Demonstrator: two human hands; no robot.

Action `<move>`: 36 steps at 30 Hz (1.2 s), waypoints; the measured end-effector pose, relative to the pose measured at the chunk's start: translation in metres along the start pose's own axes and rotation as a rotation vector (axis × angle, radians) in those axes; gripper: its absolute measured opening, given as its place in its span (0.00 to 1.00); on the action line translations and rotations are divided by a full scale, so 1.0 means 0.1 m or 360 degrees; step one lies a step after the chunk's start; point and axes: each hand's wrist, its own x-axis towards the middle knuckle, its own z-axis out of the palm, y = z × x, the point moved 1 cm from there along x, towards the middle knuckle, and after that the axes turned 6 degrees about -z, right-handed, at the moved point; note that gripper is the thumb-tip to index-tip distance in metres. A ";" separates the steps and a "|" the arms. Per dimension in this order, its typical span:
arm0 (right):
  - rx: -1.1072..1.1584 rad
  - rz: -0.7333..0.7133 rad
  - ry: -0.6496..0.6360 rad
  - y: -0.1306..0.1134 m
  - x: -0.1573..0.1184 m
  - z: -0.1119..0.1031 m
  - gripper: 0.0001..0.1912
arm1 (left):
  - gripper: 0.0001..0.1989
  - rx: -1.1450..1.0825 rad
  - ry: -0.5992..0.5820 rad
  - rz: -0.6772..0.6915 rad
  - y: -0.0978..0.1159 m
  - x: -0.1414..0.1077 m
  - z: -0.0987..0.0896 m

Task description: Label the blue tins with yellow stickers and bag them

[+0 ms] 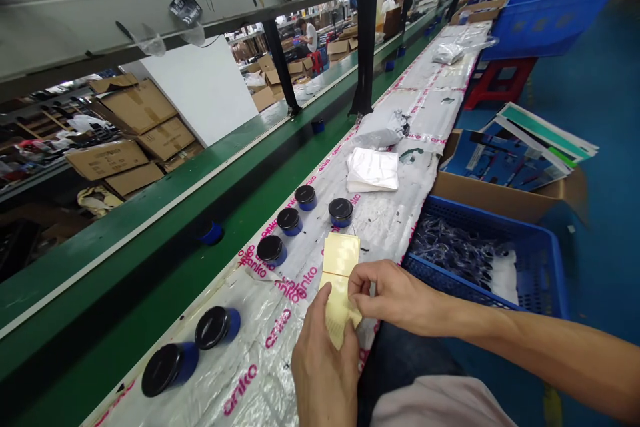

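A stack of pale yellow label sheets [341,255] lies on the plastic-covered bench. My left hand [325,360] closes around the near end of the sheets, thumb on one side and fingers on the other. At their right edge my right hand [395,293] is closed, thumb and forefinger pinched together; whatever is between those fingertips is too small to make out. Just beyond the sheets stands a blue jar with a black lid [341,211]. More such jars line the bench's left side, among them a near one [167,368] and a middle one [271,250].
A green conveyor [240,240] runs along the left, carrying spaced blue jars. White bags [373,170] lie farther up the bench. On the right are a blue basket [543,267] of clear plastic pieces, a carton [490,195] and a big blue tub [550,20] beside another person.
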 end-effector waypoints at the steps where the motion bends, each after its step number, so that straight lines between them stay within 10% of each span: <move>1: 0.0066 0.0021 0.0006 0.02 0.02 0.01 0.04 | 0.24 0.0049 0.0002 0.0019 -0.01 -0.01 -0.03; 7: 0.0234 0.0058 -0.0001 0.03 0.10 0.07 0.05 | 0.19 0.0260 0.0344 0.0212 0.04 0.00 -0.19; 16: 0.0276 0.0035 0.0030 -0.09 0.22 0.09 0.04 | 0.13 0.0016 0.0241 0.0095 0.04 0.18 -0.33; 21: 0.0289 -0.0002 0.0118 -0.11 0.35 0.08 0.05 | 0.31 0.0388 0.0437 0.0203 -0.09 0.65 -0.54; 26: 0.0393 0.0002 0.0154 -0.18 0.54 0.10 0.06 | 0.45 0.0406 0.0222 0.0030 -0.25 1.23 -0.52; 36: 0.0336 -0.0176 0.0204 -0.23 0.87 0.13 0.05 | 0.23 0.0053 0.0424 0.0090 -0.35 1.28 -0.36</move>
